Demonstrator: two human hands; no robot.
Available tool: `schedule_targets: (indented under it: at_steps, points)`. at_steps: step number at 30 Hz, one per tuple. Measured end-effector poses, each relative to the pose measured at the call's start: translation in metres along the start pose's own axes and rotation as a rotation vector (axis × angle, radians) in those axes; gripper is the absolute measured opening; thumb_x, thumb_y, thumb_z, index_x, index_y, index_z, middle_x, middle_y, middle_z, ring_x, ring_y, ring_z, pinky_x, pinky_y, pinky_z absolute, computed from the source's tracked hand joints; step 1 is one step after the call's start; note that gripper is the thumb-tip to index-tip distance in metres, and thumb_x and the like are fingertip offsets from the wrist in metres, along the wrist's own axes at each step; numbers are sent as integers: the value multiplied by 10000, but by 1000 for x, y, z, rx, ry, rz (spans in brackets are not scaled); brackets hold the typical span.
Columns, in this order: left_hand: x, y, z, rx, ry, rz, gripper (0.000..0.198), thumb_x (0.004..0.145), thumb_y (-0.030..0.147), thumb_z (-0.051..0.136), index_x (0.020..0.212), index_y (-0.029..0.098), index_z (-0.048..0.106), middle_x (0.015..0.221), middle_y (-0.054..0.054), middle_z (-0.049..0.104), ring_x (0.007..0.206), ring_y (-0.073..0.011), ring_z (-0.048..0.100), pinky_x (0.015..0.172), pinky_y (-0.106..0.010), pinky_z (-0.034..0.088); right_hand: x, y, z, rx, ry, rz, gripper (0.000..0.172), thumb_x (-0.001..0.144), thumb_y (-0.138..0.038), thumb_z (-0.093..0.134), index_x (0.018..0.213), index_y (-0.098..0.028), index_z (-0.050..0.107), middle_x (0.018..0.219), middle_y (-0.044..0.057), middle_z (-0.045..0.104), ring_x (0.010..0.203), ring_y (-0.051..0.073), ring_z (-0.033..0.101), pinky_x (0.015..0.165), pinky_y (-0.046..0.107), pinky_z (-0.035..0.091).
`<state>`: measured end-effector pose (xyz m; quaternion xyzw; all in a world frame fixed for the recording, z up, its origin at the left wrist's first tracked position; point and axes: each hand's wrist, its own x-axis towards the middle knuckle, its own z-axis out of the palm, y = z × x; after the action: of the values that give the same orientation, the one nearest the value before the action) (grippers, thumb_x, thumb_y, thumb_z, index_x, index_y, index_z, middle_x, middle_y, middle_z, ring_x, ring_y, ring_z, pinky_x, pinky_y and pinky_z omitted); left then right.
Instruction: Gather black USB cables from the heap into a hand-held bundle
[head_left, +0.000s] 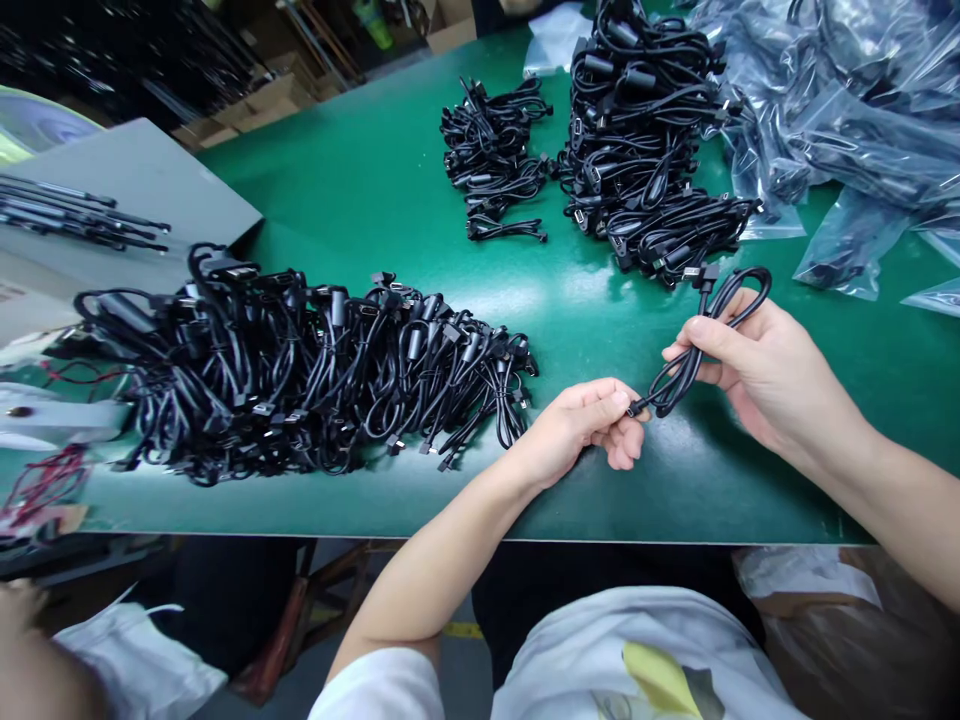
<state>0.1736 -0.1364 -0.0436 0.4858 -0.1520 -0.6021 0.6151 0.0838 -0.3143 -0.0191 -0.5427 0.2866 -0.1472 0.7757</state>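
Between my hands, above the green table, is a coiled black cable (679, 375) with a USB-type plug at its upper end. My right hand (757, 365) grips the coil between thumb and fingers. At the cable's lower end, my left hand (592, 425) pinches a small black connector (636, 408) between thumb and forefinger. Left of my left hand lies a long heap of bundled black cables (337, 370). Ahead of my right hand is a tall stack of coiled cables (637, 150), and beside it a smaller stack (495, 150).
Clear plastic bags (862, 150) with dark contents cover the table's right side. A grey box (135, 190) with thin black rods on it stands at the left. Red wires (45, 485) lie at the table's left edge. Another person's arm (45, 660) shows at lower left.
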Motion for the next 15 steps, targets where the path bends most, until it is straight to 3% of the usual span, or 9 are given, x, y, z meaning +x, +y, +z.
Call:
schedule_targets:
  at_steps: [2, 5, 7, 9, 11, 13, 15]
  points:
    - [-2, 1, 3, 116, 16, 44, 353, 909, 507, 587, 917, 154, 574, 686, -11, 644, 549, -98, 587, 562, -211, 459, 0, -2, -1, 7, -21, 21, 291, 764, -295, 839, 837, -218, 568, 828, -17, 618, 760, 143, 661, 674, 246, 574]
    - [-9, 5, 8, 519, 96, 206, 260, 977, 424, 500, 1004, 180, 584, 803, -24, 665, 705, -125, 631, 711, -252, 493, 0, -4, -2, 63, -84, 83, 213, 781, -227, 803, 860, -211, 606, 822, -15, 591, 765, 130, 628, 747, 245, 552]
    - [-16, 12, 6, 829, 213, 352, 232, 1003, 367, 457, 1072, 202, 604, 884, -34, 680, 804, -146, 642, 806, -278, 482, -1, -5, -3, 58, -93, 110, 217, 750, -186, 814, 860, -208, 628, 795, -25, 545, 664, 93, 546, 638, 208, 506]
    - [-25, 21, -3, 1096, 448, 486, 231, 1007, 354, 458, 1105, 216, 616, 952, -51, 683, 882, -174, 632, 869, -305, 459, -2, -4, -3, 0, -102, 108, 230, 709, -175, 839, 807, -198, 632, 731, -39, 477, 538, 59, 407, 454, 193, 350]
    - [-34, 29, -18, 1349, 758, 531, 229, 986, 353, 511, 1130, 210, 617, 1016, -80, 664, 956, -215, 597, 906, -345, 436, -4, -2, -2, -54, -137, 104, 234, 695, -210, 852, 754, -191, 626, 672, -48, 426, 476, 43, 299, 402, 219, 179]
    - [-42, 35, -32, 1578, 998, 439, 268, 948, 320, 581, 1183, 192, 601, 1072, -110, 634, 1000, -256, 549, 909, -391, 425, -5, 0, -2, -83, -166, 129, 237, 697, -275, 858, 758, -197, 643, 642, -48, 418, 454, 39, 267, 410, 234, 120]
    - [-46, 36, -42, 1741, 1109, 309, 307, 923, 261, 606, 1218, 179, 589, 1100, -130, 610, 1009, -280, 514, 886, -417, 427, -7, 2, -2, -91, -185, 154, 241, 708, -326, 856, 807, -204, 672, 642, -43, 435, 447, 38, 269, 415, 235, 113]
